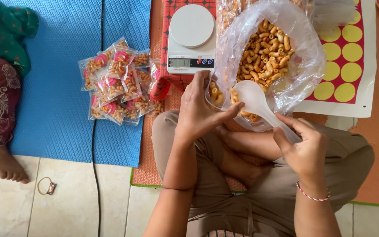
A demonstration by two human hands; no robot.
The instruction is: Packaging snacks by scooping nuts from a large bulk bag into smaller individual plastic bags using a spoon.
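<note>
Scooping fried macaroni snacks into a small pouch, above the lap

The big clear bag [301, 66] slumps open; snacks could spill if it sags. Right hand [305, 149] has its grip closed on the white scoop [253, 97], tipping curled orange pieces [264, 55] toward the small pouch [216, 93] pinched in the left hand [198, 109]; a narrow mouth risks strays.

white kitchen scale [192, 26], yellow round stickers sheet [352, 52], blue mat [62, 79], black cable [95, 175]
</note>
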